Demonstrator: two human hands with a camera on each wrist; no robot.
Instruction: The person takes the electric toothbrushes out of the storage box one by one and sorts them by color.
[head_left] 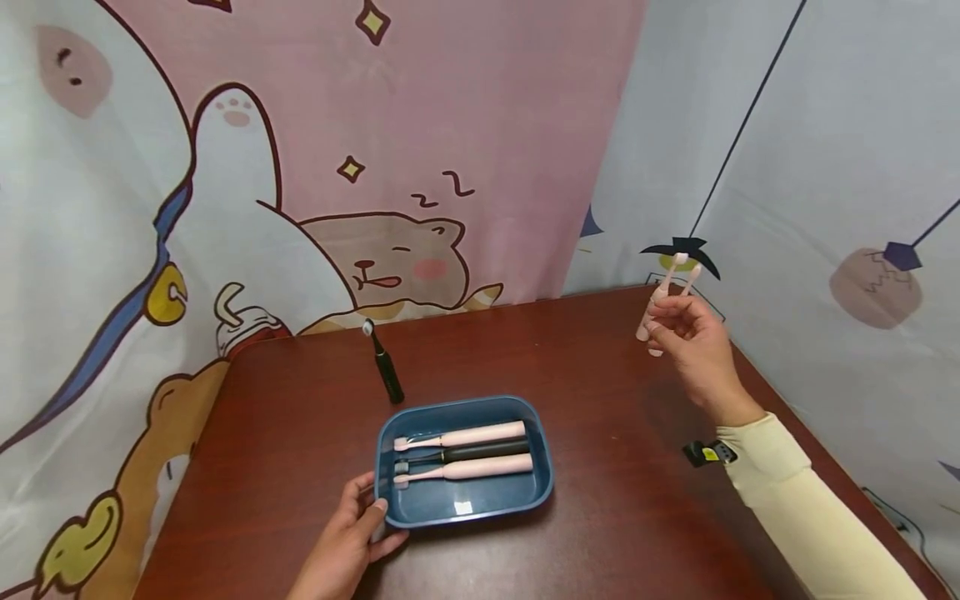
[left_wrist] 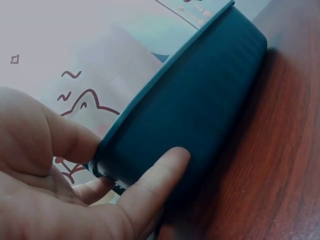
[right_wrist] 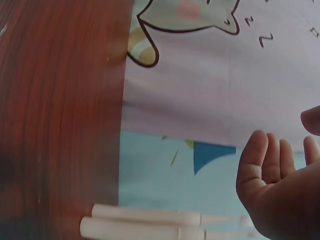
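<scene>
My left hand (head_left: 348,525) grips the near left corner of a blue plastic box (head_left: 480,510) on the table. In the left wrist view, one fingertip presses the box's outer wall (left_wrist: 210,95). Inside the box lie a black toothbrush (head_left: 483,450) and two pink ones, one on each side of it, heads to the left. At the far right, two pink electric toothbrushes (right_wrist: 145,230) stand upright on the table, side by side. My right hand (head_left: 693,342) is close to them; in the right wrist view its fingers and thumb are apart, with nothing between them.
Behind the box, another black toothbrush (head_left: 386,371) appears to stand upright on the brown wooden table (head_left: 285,450). Cartoon-printed cloth walls (head_left: 510,150) rise along the table's back and right sides.
</scene>
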